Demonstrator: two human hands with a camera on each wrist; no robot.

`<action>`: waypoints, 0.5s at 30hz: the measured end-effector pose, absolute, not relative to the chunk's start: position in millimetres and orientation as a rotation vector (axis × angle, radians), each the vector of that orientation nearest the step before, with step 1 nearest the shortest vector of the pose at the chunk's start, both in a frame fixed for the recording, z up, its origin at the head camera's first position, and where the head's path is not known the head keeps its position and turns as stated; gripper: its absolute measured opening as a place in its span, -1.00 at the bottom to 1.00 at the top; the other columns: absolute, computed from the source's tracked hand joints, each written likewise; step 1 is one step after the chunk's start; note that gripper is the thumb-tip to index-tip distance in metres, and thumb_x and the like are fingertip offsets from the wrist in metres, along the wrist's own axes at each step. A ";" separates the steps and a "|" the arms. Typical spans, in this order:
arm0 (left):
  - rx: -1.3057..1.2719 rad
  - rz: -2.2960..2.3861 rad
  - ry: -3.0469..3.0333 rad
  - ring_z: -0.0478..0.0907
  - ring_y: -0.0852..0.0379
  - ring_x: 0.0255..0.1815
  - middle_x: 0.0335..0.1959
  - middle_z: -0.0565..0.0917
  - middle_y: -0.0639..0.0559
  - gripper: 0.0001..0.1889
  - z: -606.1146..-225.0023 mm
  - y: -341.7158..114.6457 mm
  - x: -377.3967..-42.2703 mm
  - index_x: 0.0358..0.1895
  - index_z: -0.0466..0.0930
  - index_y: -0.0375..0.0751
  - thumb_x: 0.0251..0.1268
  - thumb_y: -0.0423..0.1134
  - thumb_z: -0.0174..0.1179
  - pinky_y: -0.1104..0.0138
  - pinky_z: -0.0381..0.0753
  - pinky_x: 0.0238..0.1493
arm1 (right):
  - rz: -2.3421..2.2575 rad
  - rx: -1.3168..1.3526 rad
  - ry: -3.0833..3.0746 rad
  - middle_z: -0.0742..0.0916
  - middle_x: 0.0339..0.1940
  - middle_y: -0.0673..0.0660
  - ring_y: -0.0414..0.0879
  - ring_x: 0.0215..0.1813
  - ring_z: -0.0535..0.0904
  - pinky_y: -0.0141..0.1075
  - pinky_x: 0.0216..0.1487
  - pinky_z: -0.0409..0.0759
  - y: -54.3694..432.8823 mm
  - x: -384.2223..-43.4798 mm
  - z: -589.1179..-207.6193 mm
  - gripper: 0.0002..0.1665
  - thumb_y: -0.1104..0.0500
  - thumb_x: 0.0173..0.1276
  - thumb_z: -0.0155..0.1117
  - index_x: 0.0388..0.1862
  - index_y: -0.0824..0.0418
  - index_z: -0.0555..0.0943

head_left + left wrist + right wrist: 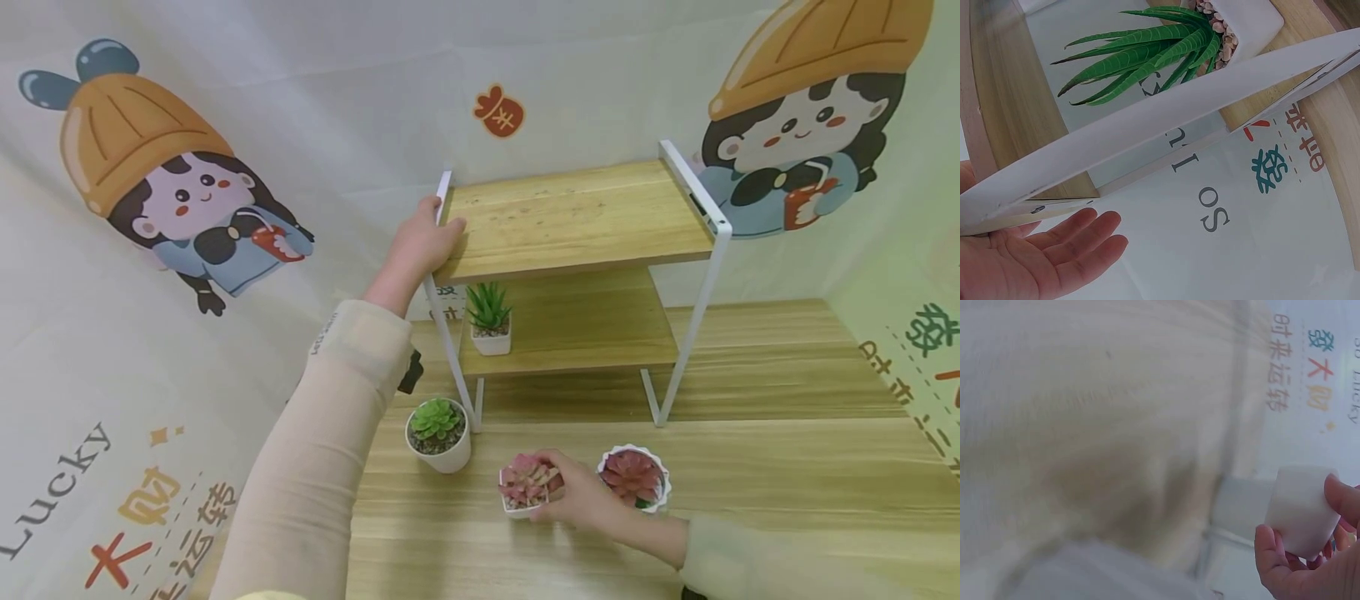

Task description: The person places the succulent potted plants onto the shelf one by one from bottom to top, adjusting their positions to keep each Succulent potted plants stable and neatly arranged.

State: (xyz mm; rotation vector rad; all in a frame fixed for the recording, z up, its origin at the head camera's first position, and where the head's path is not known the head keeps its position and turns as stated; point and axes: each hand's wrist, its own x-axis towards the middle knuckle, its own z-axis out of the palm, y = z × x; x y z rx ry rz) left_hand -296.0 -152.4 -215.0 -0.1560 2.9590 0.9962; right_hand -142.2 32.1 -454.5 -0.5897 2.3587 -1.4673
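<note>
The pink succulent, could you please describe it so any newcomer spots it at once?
Before the two-tier shelf, find the right hand gripping a white pot. The pink succulent sits in it, paler than the red succulent in the scalloped pot.

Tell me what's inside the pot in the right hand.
A pinkish succulent above small pebbles. Fingers cover part of the pot; whatever lies beneath the pebbles is hidden.

The head view looks forward and down at the shelf (570, 217) and table (765, 467) — the left wrist view, close beside the frame (1147, 119), shares the spiky plant (1141, 53); the right, turned sideways, the white pot (1301, 509).
</note>
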 end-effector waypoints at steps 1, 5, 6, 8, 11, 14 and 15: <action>-0.158 0.994 2.960 0.38 -0.09 0.07 0.35 0.21 -0.22 -0.33 -214.9 -152.3 -295.9 0.45 -0.15 -0.05 0.37 0.01 -0.14 0.14 0.49 -0.01 | -1.468 -0.576 2.337 0.62 -0.24 0.16 -0.07 -0.25 0.54 -0.34 -0.29 0.53 36.3 -144.5 -448.2 -0.15 0.22 -0.09 0.50 0.18 0.41 0.34; -0.150 1.000 2.957 0.39 -0.09 0.05 0.35 0.22 -0.21 -0.34 -214.3 -151.5 -294.7 0.45 -0.15 -0.05 0.38 0.01 -0.14 0.14 0.50 -0.03 | -1.496 -0.534 2.283 0.59 -0.21 0.19 -0.09 -0.24 0.52 -0.36 -0.31 0.54 52.6 -155.8 -425.8 -0.12 0.23 -0.07 0.48 0.22 0.44 0.29; -0.149 1.001 2.957 0.40 -0.09 0.05 0.35 0.22 -0.21 -0.34 -214.0 -151.2 -294.3 0.45 -0.15 -0.05 0.38 0.01 -0.14 0.14 0.50 -0.04 | -1.498 -0.532 2.291 0.59 -0.19 0.19 -0.08 -0.22 0.51 -0.36 -0.30 0.54 56.8 -159.1 -420.9 -0.12 0.24 -0.07 0.48 0.23 0.44 0.28; -0.146 1.003 2.957 0.39 -0.09 0.05 0.35 0.22 -0.22 -0.33 -213.5 -151.0 -293.5 0.45 -0.14 -0.06 0.37 0.01 -0.13 0.14 0.50 -0.04 | -1.500 -0.542 2.322 0.59 -0.18 0.21 -0.04 -0.19 0.52 -0.33 -0.27 0.55 64.4 -166.2 -410.3 -0.14 0.25 -0.05 0.47 0.21 0.45 0.28; -0.150 0.992 2.962 0.40 -0.10 0.05 0.34 0.22 -0.23 -0.33 -213.2 -151.1 -293.0 0.45 -0.15 -0.06 0.37 0.01 -0.14 0.14 0.50 -0.04 | -1.481 -0.580 2.403 0.61 -0.16 0.22 0.01 -0.12 0.53 -0.29 -0.20 0.55 74.9 -176.9 -395.5 -0.17 0.22 -0.02 0.46 0.20 0.46 0.30; -0.152 0.983 2.965 0.42 -0.09 0.01 0.33 0.24 -0.24 -0.33 -213.5 -151.4 -293.2 0.45 -0.15 -0.06 0.37 0.01 -0.14 0.15 0.52 -0.08 | -1.444 -0.590 2.464 0.62 -0.12 0.23 0.02 -0.09 0.53 -0.24 -0.13 0.53 84.8 -187.1 -381.6 -0.18 0.18 0.01 0.44 0.21 0.45 0.30; -0.151 0.981 2.966 0.42 -0.09 -0.01 0.32 0.25 -0.25 -0.33 -213.7 -151.4 -293.4 0.45 -0.15 -0.05 0.37 0.01 -0.14 0.16 0.52 -0.10 | -1.442 -0.596 2.463 0.61 -0.10 0.25 0.04 -0.07 0.53 -0.22 -0.11 0.53 88.4 -190.3 -377.8 -0.17 0.18 0.02 0.44 0.21 0.46 0.29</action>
